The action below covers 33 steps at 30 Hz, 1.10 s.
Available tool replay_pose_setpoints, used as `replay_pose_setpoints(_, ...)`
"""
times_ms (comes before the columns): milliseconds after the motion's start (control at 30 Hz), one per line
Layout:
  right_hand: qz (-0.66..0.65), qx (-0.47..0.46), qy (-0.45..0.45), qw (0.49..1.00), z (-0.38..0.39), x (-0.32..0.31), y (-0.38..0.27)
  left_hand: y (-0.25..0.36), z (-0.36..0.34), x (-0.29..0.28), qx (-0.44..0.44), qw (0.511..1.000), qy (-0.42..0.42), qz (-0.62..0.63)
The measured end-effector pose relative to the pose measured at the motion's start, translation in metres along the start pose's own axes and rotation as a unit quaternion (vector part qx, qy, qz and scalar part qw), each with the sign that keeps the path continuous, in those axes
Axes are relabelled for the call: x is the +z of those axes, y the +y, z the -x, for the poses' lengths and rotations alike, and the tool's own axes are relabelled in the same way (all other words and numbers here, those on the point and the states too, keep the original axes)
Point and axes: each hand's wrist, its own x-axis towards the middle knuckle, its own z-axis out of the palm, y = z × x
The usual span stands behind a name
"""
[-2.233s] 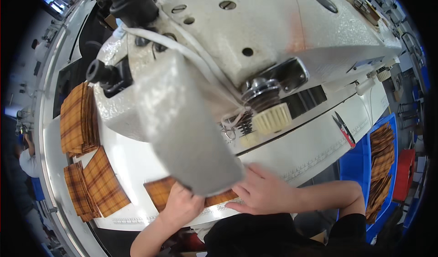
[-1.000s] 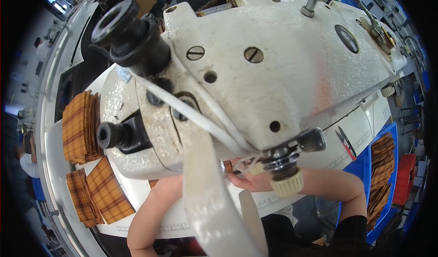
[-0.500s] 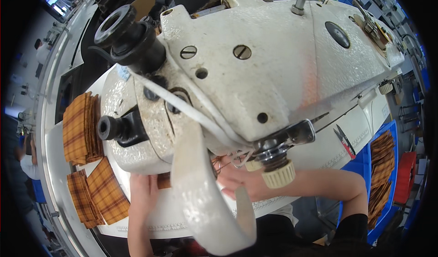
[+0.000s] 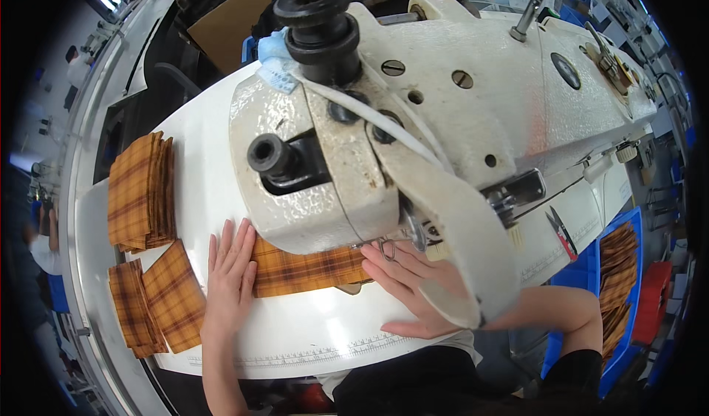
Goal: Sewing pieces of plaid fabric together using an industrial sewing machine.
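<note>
As we scan from the left, we count one tall pile, one low pile and at least one slanted piece of plaid cloth. Our left hand lies flat, unclenched, beside one cloth strip partly under one sewing machine; the strip looks light, soft and easily creased, best held flat at both ends. Our right hand spreads, thumb apart, at the strip's right end. Beyond lie one pair of scissors and one blue bin.
</note>
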Motion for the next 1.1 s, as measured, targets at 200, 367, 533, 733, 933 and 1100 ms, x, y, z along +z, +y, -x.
replay_pose_setpoints(200, 0.024, -0.026, 0.049, 0.998, 0.012, -0.005, -0.001, 0.022, -0.01, -0.009, -0.001, 0.993, 0.049, -0.11)
replay_pose_setpoints(367, 0.025, -0.041, 0.053, 0.997, 0.015, -0.003, -0.002, 0.072, -0.029, 0.02, 0.18, 0.976, 0.119, 0.035)
replay_pose_setpoints(533, 0.056, -0.09, 0.076, 0.991, 0.016, -0.003, 0.005, 0.087, -0.042, 0.035, 0.226, 0.966, -0.01, 0.126)
replay_pose_setpoints(733, -0.024, -0.058, 0.178, 0.982, 0.014, 0.002, 0.034, 0.093, -0.033, 0.032, 0.251, 0.952, 0.001, 0.174)
replay_pose_setpoints(933, 0.026, -0.064, 0.176, 0.982, 0.009, 0.004, 0.032, 0.096, -0.032, 0.027, 0.311, 0.949, 0.023, 0.034)
replay_pose_setpoints(1100, 0.118, -0.145, 0.127, 0.974, 0.006, 0.0, 0.035, 0.105, -0.03, 0.028, 0.296, 0.952, 0.043, 0.072)
